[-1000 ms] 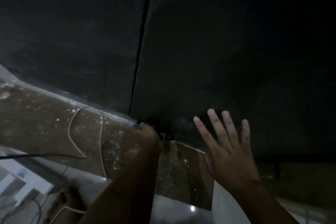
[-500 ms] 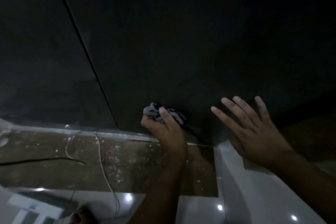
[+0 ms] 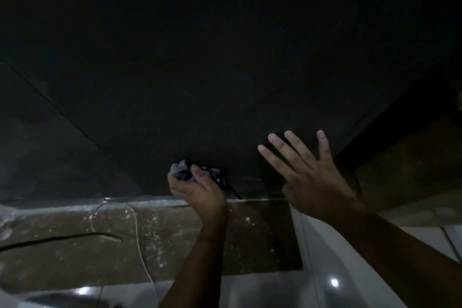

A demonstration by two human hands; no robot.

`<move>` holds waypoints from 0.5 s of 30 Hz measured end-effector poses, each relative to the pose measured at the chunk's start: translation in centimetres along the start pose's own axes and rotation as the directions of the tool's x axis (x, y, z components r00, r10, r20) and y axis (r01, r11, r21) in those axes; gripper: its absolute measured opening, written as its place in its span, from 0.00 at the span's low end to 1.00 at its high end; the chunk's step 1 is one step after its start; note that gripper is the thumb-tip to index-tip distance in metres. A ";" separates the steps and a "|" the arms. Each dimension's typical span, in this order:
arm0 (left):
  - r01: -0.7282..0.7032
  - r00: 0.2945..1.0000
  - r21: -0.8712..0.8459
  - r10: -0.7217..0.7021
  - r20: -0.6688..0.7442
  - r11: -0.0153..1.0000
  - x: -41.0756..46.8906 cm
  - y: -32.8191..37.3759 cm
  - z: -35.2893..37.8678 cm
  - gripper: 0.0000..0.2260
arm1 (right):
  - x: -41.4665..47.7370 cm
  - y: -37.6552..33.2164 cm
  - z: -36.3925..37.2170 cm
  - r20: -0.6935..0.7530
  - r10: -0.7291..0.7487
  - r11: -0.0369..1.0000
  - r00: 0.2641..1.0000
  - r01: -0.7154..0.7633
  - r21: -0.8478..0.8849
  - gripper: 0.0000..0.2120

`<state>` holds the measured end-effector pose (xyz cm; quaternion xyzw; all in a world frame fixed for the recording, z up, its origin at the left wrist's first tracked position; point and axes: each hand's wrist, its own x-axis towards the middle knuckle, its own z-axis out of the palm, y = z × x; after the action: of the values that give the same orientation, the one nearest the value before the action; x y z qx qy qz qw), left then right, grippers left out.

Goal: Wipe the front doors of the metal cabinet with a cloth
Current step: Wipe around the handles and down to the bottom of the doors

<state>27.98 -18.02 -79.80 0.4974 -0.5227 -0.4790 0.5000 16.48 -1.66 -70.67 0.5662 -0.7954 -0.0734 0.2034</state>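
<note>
The left hand (image 3: 200, 191) is gripping the bunched cloth (image 3: 183, 170) low against the cabinet door (image 3: 225, 82); the right hand (image 3: 310, 177), just right, is holding its fingers straight and spread.

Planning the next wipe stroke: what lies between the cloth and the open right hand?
Head view: bare dark cabinet door between cloth and right hand, apart from the cloth's thin trailing end.

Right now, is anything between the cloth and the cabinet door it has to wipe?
Nothing visible. The left hand grips the bunched cloth at the lower edge of the door; actual contact is too dark to confirm. The right hand is spread open to the right, apart from the cloth. The cables lie on the floor below.
</note>
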 end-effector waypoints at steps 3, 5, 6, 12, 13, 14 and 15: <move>-0.001 1.000 0.019 0.001 0.000 1.000 -1.3 -1.9 1.1 0.24 | -2.1 0.4 2.0 -0.040 0.035 0.999 0.999 -0.036 -0.013 0.45; -0.087 0.995 0.056 0.084 0.053 0.995 -2.3 -2.8 1.5 0.21 | -3.3 0.8 3.2 -0.032 0.067 0.998 0.997 -0.067 -0.012 0.42; -0.170 0.982 0.071 0.163 0.093 0.983 -2.8 -3.2 1.7 0.20 | -3.8 0.9 3.8 -0.007 0.077 0.997 0.997 -0.077 0.010 0.42; -0.150 0.964 0.203 0.098 0.245 0.968 -4.0 -6.3 3.2 0.13 | -6.7 1.9 5.8 0.073 0.376 0.803 0.924 -0.365 0.471 0.36; -0.083 0.969 0.200 0.033 0.243 0.976 -4.6 -6.8 3.5 0.20 | -6.7 1.8 5.8 0.033 0.477 0.724 0.878 -0.414 0.553 0.30; -0.026 0.963 0.231 -0.037 0.267 0.973 -5.1 -6.7 3.8 0.25 | -6.6 1.7 5.9 0.001 0.568 0.643 0.823 -0.445 0.623 0.26; -0.026 0.947 0.295 -0.071 0.314 0.955 -5.7 -6.6 4.1 0.26 | -6.2 1.5 5.9 -0.013 0.647 0.568 0.763 -0.470 0.676 0.22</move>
<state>24.16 -12.61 -86.80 0.4878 -0.6571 -0.4758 0.3225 14.46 3.97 -77.01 0.3207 -0.8753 0.3435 0.1138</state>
